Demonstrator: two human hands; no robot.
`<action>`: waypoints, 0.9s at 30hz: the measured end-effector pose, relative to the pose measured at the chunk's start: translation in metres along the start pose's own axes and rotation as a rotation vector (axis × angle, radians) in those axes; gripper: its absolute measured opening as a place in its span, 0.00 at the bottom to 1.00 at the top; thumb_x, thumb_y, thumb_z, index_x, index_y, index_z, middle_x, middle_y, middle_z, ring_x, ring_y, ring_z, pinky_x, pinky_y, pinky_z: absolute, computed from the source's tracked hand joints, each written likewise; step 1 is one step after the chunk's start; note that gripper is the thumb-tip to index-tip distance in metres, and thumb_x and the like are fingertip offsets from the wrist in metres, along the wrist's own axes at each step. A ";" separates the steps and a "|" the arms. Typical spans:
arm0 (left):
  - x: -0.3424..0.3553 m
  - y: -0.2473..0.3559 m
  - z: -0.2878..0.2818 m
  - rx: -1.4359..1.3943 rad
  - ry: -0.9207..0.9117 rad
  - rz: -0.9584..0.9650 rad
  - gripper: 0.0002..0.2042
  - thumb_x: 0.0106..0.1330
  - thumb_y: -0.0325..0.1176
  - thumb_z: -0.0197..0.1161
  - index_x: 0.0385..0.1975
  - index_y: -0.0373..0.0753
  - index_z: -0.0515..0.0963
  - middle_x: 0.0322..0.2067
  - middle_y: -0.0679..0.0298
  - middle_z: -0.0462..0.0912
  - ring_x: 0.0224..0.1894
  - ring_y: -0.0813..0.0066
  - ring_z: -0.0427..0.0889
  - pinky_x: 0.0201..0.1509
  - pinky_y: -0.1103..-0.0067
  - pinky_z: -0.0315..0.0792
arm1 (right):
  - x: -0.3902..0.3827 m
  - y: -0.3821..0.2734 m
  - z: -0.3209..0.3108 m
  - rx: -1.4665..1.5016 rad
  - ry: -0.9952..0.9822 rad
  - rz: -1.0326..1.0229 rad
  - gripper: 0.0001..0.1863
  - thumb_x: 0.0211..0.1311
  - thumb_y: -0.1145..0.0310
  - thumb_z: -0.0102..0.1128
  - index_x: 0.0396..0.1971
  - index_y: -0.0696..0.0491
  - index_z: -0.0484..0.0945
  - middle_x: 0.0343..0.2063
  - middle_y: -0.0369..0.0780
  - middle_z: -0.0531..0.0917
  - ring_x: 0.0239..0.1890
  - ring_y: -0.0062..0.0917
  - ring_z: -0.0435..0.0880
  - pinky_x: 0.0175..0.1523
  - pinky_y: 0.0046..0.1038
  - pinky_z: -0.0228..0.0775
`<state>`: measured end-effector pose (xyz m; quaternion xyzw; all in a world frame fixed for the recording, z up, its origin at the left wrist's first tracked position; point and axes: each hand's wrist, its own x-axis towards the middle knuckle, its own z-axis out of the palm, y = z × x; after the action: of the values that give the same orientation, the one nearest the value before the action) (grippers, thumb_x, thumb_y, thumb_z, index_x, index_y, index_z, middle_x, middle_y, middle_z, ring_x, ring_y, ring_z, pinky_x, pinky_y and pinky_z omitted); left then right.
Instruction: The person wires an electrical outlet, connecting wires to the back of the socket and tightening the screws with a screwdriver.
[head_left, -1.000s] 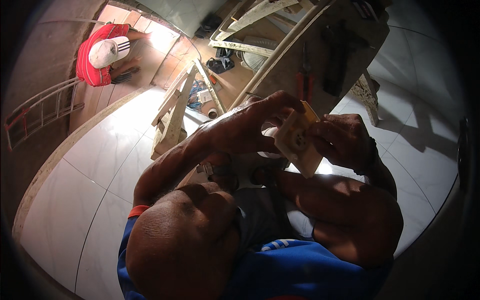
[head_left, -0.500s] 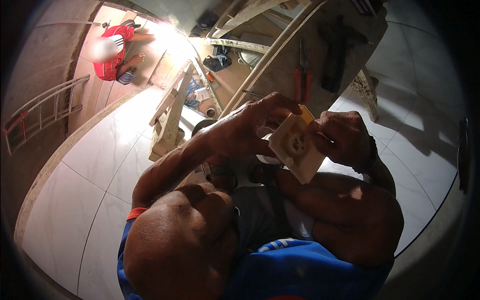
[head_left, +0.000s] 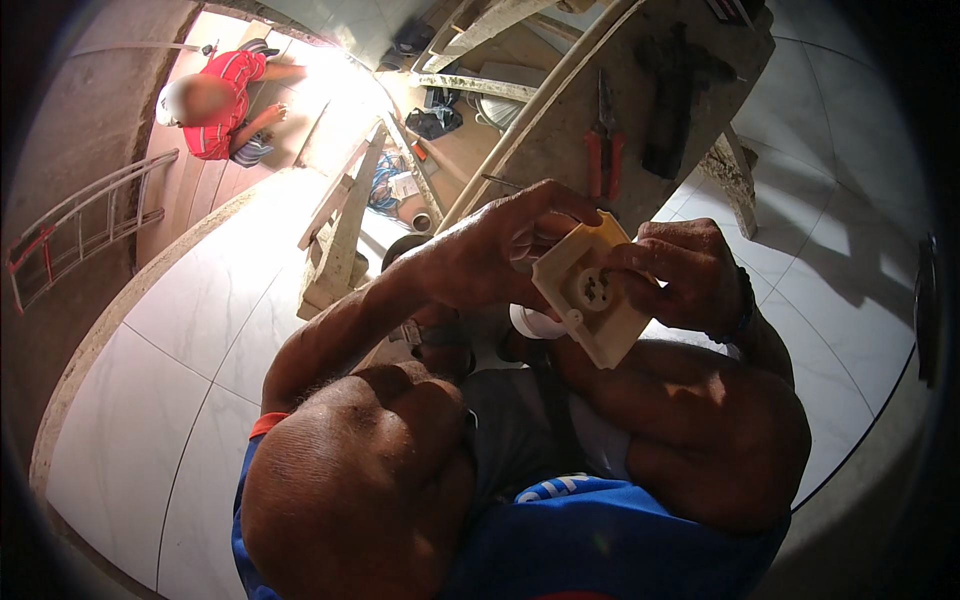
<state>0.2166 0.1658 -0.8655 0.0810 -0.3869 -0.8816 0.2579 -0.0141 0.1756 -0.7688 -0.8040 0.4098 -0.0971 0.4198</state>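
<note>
In front of me I hold a square, cream plastic plate (head_left: 615,335) with raised edges and a round, holed disc at its middle. My left hand (head_left: 500,245) grips its left and upper edges between thumb and fingers. A white rounded part (head_left: 537,322) shows below that hand; whether it joins the plate I cannot tell. The fingers of my right hand (head_left: 680,275) are curled together against the plate's right side, close to the disc. Anything pinched in them is hidden. Beyond, red-handled pliers (head_left: 604,160) lie on the wooden bench (head_left: 560,130).
A dark power tool (head_left: 670,115) lies on the bench, and a thin rod (head_left: 503,182) juts from its near edge. Wooden trestles (head_left: 345,220) stand at left. A person in red (head_left: 225,105) crouches at far left, above a leaning ladder (head_left: 80,230).
The plate has tilted slightly, showing more of its inner face. My right fingers have shifted left toward the disc. The person in red has moved their head left.
</note>
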 end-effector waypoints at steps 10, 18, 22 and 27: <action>-0.005 -0.002 -0.004 0.238 0.058 -0.056 0.39 0.46 0.26 0.76 0.59 0.36 0.62 0.58 0.53 0.69 0.61 0.62 0.70 0.63 0.65 0.68 | 0.001 -0.006 -0.004 -0.132 -0.042 -0.003 0.07 0.50 0.71 0.67 0.29 0.55 0.78 0.20 0.39 0.80 0.20 0.31 0.82 0.24 0.30 0.76; -0.003 -0.001 0.000 0.252 0.090 -0.042 0.37 0.47 0.26 0.76 0.59 0.36 0.63 0.56 0.54 0.71 0.60 0.63 0.72 0.65 0.66 0.66 | 0.000 -0.012 -0.006 -0.322 -0.082 -0.088 0.04 0.53 0.71 0.63 0.28 0.53 0.78 0.20 0.38 0.78 0.22 0.28 0.83 0.25 0.29 0.77; -0.004 0.008 0.002 0.378 0.100 -0.052 0.33 0.51 0.24 0.72 0.57 0.37 0.61 0.52 0.51 0.75 0.58 0.61 0.74 0.62 0.67 0.69 | 0.000 -0.009 -0.001 -0.381 -0.069 -0.121 0.06 0.50 0.70 0.64 0.28 0.52 0.78 0.21 0.36 0.78 0.23 0.26 0.82 0.25 0.28 0.76; -0.003 0.003 -0.002 0.253 0.081 -0.070 0.38 0.47 0.27 0.77 0.59 0.37 0.62 0.54 0.55 0.73 0.59 0.63 0.73 0.63 0.67 0.68 | 0.004 -0.014 -0.007 -0.414 -0.108 -0.174 0.08 0.47 0.68 0.66 0.29 0.51 0.78 0.20 0.35 0.76 0.21 0.23 0.78 0.23 0.26 0.72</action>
<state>0.2209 0.1638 -0.8646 0.1617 -0.4814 -0.8301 0.2303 -0.0063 0.1728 -0.7546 -0.9093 0.3269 -0.0038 0.2574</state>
